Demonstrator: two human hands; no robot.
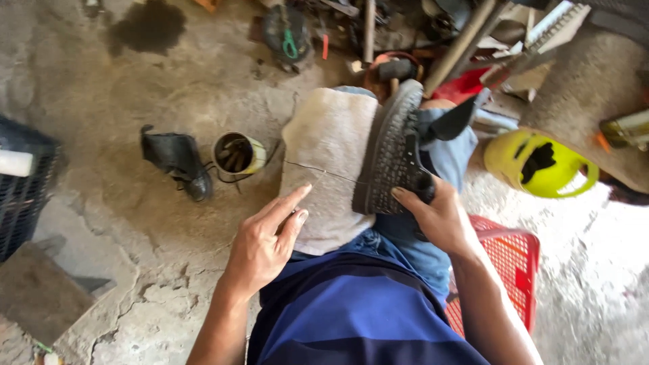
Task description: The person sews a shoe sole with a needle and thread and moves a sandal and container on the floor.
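Observation:
A dark shoe (392, 152) lies sole-up between my knees, its grey ridged sole facing me. My right hand (439, 216) grips the shoe's near end. A thin thread (318, 169) runs from the sole's edge across a pale cloth (331, 155) draped over my left knee. My left hand (267, 240) hovers over the cloth's near edge with the forefinger stretched out, its tip close to the thread; whether the fingers pinch the thread is unclear.
On the cracked concrete floor to the left lie a black shoe (177, 161) and a tin of tools (236, 152). A black crate (23, 189) stands far left, a red basket (507, 263) under my right arm, a yellow container (537, 165) beyond it. Tools clutter the back.

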